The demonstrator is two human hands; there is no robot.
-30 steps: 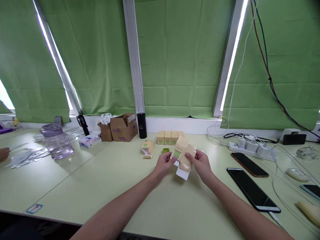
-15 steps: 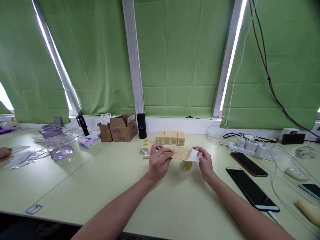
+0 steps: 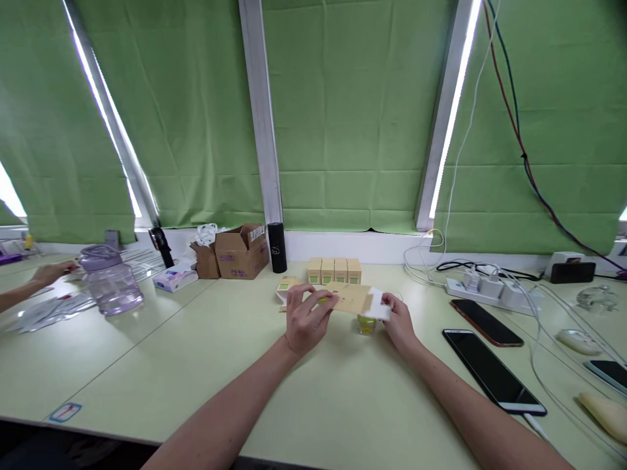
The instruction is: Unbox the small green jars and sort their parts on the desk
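Observation:
My left hand point(image 3: 306, 320) pinches one end of a flat tan cardboard box point(image 3: 350, 297), folded flat and held above the table. At the other end, my right hand point(image 3: 399, 320) grips its white flap point(image 3: 378, 305). Just below the flap stands a small glass jar point(image 3: 366, 325) with yellow-green contents, its upper part hidden. Behind my hands, several small tan boxes point(image 3: 334, 269) with green labels stand in a row. Another small box point(image 3: 285, 286) with its white inside showing lies by my left fingers, partly covered.
Right of my arm lie two phones point(image 3: 494, 369) point(image 3: 486, 321), cables and a white power strip point(image 3: 494, 294). To the left are a purple bottle point(image 3: 112, 284), a tissue pack point(image 3: 175, 277), a cardboard carton point(image 3: 242, 254) and a black cylinder point(image 3: 277, 248). A co-worker's hand point(image 3: 53, 271) reaches in at far left.
My left hand has shifted slightly left. The flat box has tilted a little, and my right fingers have moved along its white flap. The co-worker's hand has reached farther in.

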